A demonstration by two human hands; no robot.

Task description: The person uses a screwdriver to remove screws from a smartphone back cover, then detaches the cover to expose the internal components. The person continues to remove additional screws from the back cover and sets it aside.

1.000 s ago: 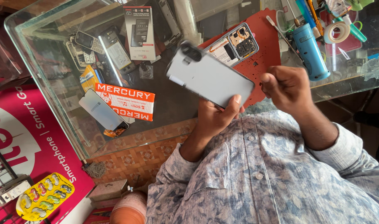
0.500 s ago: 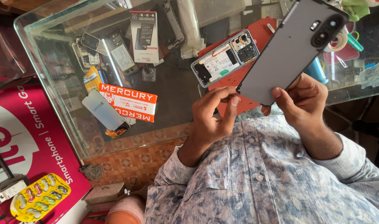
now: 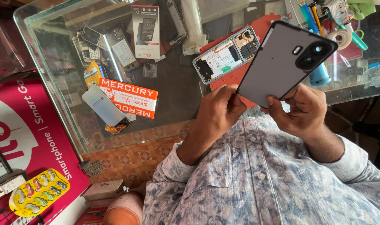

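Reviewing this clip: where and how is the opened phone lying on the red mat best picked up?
Grip the opened phone by its two long edges, coming straight down from above. It lies flat on the red mat with its internals facing up, so fingers probably should stay off the exposed parts. Both hands are busy: left hand and right hand hold the grey back cover.

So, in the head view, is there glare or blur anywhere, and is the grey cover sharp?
Head view: soft daylight, pale reflections across the glass table; the grey back cover, held by left hand and right hand, is sharp; frame edges bend slightly; dark shade at right.
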